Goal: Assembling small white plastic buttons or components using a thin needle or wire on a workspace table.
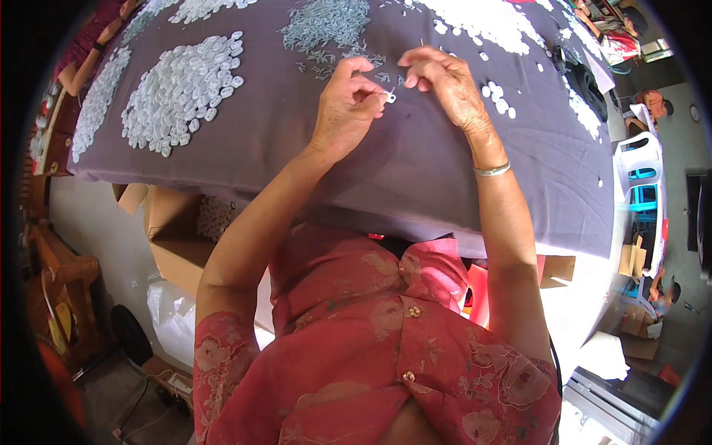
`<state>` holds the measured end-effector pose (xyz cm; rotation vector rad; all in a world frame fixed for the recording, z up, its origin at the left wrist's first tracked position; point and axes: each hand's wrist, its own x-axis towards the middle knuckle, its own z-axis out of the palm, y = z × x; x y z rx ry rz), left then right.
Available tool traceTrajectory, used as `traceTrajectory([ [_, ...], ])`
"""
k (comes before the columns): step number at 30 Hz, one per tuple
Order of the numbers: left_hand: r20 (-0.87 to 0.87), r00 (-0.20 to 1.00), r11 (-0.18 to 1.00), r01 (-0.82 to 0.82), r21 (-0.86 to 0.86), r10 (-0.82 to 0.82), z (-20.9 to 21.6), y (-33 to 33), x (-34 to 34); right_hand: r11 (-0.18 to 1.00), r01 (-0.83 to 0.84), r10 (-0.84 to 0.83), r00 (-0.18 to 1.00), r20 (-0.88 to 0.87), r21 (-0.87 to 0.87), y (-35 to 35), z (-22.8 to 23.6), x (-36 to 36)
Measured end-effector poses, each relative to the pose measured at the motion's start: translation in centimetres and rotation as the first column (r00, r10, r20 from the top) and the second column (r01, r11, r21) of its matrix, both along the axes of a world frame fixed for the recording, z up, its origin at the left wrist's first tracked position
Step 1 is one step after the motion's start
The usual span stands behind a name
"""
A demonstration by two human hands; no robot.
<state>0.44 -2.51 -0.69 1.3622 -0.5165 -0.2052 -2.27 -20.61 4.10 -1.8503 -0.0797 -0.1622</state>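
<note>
Over the cloth-covered table, my left hand (pixel 347 110) pinches a small white plastic piece (pixel 391 97) with a ring-shaped end between thumb and fingertips. Just to its right, apart from the piece, is my right hand (pixel 448 83), its fingers curled in and pressed together. Whatever those fingers hold, if anything, is too small to make out. Beyond both hands lies a heap of small grey-blue rods (pixel 326 26), with loose ones scattered toward my fingers. A few white plastic pieces (pixel 498 99) lie on the cloth beside my right wrist.
A large pile of white oval pieces (pixel 182 89) covers the table's left part; another white heap (pixel 482 22) spreads at the far right. Below the dark cloth (pixel 282 159) stands an open cardboard box (pixel 174 211). Another person's arm (pixel 78 74) shows at far left. White chairs (pixel 638 159) stand right.
</note>
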Motion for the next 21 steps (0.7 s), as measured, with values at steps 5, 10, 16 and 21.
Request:
traceTrajectory([
  [5, -0.02, 1.0, 0.999, -0.009, -0.052, 0.008, 0.1, 0.3, -0.2, 0.962, 0.27, -0.272, 0.952, 0.14, 0.032, -3.9, -0.4, 0.8],
  [10, -0.001, 1.0, 0.999, -0.018, -0.035, 0.017, 0.2, 0.3, -0.2, 0.824, 0.518, -0.507, 0.855, 0.113, -0.227, -8.6, -1.3, 2.3],
  [16, -0.022, 0.999, 0.998, -0.042, -0.041, 0.041, 0.2, 0.3, -0.2, 0.658, 0.437, -0.478, 0.872, 0.109, -0.613, -8.3, -1.5, 3.9],
  [21, -0.018, 0.999, 0.997, -0.042, -0.063, 0.041, 0.2, 0.1, -0.2, 0.576, 0.32, -0.471, 0.882, 0.015, -0.752, -8.2, -1.8, 5.0],
])
